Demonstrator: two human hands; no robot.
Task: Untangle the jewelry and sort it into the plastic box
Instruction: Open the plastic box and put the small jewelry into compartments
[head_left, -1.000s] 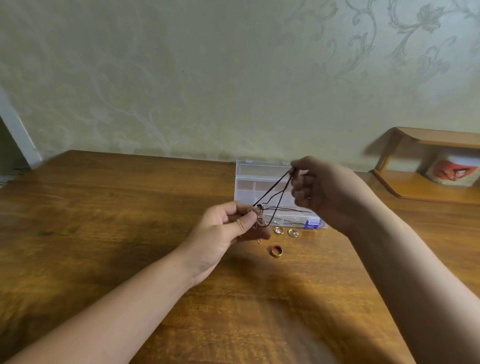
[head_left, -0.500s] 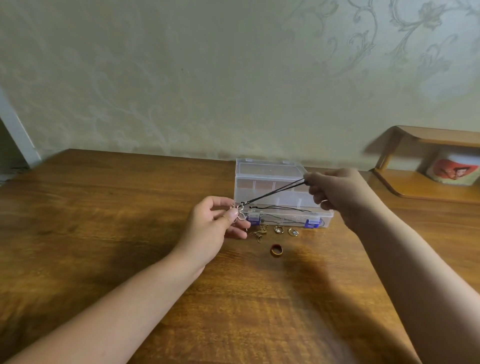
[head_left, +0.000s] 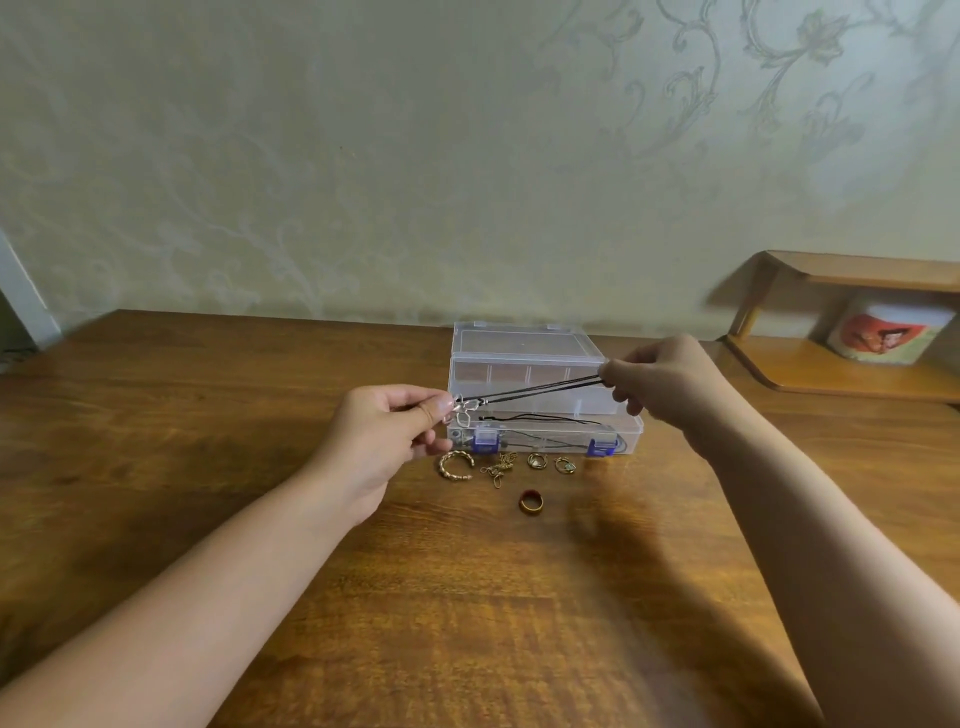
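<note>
A black cord necklace (head_left: 540, 391) with a silver pendant (head_left: 464, 407) is stretched nearly taut in the air in front of the clear plastic box (head_left: 524, 343). My left hand (head_left: 387, 441) pinches the pendant end. My right hand (head_left: 665, 382) pinches the cord's other end. The box stands with its lid raised and has blue latches (head_left: 487, 439). On the wooden table (head_left: 208, 467) in front of it lie a gold open bangle (head_left: 456, 465), a tangled gold chain (head_left: 500, 467), two small gold earrings (head_left: 537, 460) and a gold ring with red (head_left: 531, 502).
A wooden shelf (head_left: 852, 364) stands at the right against the wall, with a white container (head_left: 891, 332) printed in red under it. The patterned wall rises right behind the table.
My hands have moved apart and lower, pulling the cord from a slack loop into a nearly straight line. The left hand shifted left, uncovering the bangle and chain.
</note>
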